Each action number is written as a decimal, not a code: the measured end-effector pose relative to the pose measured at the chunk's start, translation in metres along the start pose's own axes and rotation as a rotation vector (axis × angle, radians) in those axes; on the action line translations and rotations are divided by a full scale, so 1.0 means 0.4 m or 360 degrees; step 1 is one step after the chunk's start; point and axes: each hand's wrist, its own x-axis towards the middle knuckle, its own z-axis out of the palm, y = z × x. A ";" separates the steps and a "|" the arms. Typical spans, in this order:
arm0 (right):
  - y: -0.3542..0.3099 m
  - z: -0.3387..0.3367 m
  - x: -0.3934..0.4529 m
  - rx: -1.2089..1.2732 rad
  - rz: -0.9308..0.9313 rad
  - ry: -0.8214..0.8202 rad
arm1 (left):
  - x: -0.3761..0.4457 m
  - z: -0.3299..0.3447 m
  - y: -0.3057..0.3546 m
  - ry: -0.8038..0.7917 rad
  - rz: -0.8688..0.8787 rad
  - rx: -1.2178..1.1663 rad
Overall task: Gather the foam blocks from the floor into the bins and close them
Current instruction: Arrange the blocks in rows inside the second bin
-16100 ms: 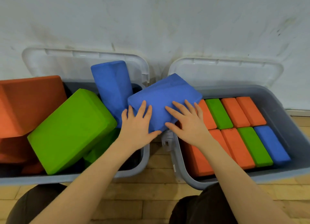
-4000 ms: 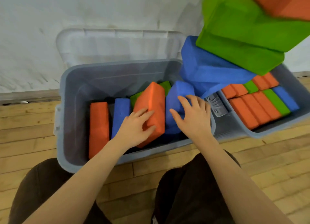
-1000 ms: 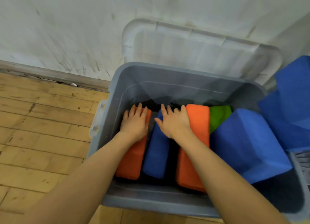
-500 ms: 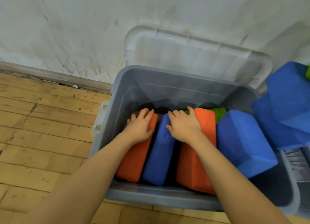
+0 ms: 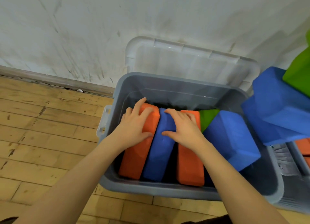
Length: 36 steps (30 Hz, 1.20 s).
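Hands work inside the grey bin [image 5: 167, 189], which stands on the wooden floor [image 5: 42, 131] against the white wall [image 5: 83, 30], its clear lid [image 5: 189, 60] tipped open behind it. The left hand [image 5: 134, 128] lies with spread fingers on the left orange block [image 5: 135, 156]; the right hand [image 5: 182, 128] presses loosely spread fingers across the blue block [image 5: 157, 156] and the second orange block [image 5: 189, 165]. A green block [image 5: 207, 118] and a tilted large blue block [image 5: 231, 138] fill the bin's right side. More blue blocks [image 5: 278, 109] are piled at the right edge.
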 end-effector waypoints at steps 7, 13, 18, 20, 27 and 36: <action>-0.038 0.020 -0.046 0.0364 -0.0008 0.0113 | -0.056 0.004 0.003 -0.0008 -0.0016 -0.0023; -0.047 0.042 -0.064 0.0059 -0.0033 -0.0055 | -0.061 0.024 -0.017 -0.0237 0.0012 0.0376; -0.047 0.065 -0.060 -0.0109 0.0084 -0.0144 | -0.063 0.050 -0.011 -0.0295 0.0017 0.0535; -0.040 0.073 -0.052 -0.0262 0.0056 -0.0213 | -0.059 0.052 -0.005 -0.0260 -0.0015 0.0538; -0.039 0.058 -0.017 -0.0126 -0.0017 -0.0189 | -0.033 0.037 -0.023 -0.0230 -0.0027 0.0426; -0.025 0.040 0.092 -0.0042 -0.0095 0.0293 | 0.076 0.025 -0.073 0.0209 0.0094 0.0238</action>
